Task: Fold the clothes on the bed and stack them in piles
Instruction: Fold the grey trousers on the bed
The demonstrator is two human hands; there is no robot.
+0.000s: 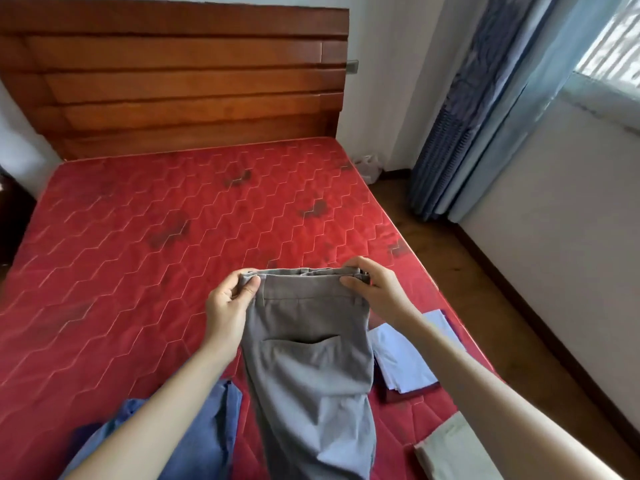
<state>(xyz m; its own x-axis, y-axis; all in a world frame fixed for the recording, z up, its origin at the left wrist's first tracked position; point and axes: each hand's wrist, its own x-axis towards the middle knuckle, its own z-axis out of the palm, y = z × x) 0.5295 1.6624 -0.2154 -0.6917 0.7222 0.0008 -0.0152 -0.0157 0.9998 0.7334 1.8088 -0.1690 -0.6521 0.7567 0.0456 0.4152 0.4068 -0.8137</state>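
**Grey trousers held up by waistband, mid-fold**

While the red mattress (pixel 138 258) takes most of the view, the work is at its near edge. Grey trousers (pixel 308 368) hang over it, held up by the waistband, legs drooping toward the camera, back pocket facing up. Judged soft, light, limp woven cloth: no stiffness, it will sag and crease wherever unsupported, not slippery or fragile. The waistband is the thickest, firmest part, so the corners are the best hold; the legs probably need laying flat before folding.

Blue garment (pixel 204 441) lies unfolded, near left. Folded beige piece (pixel 450 452) near right. Folded white piece (pixel 401 358) sits on something dark red, right of the trousers.

Left hand (pixel 228 306) pinches the left waistband corner, thumb on top. Right hand (pixel 374 285) pinches the right corner, fingers curled over the band.
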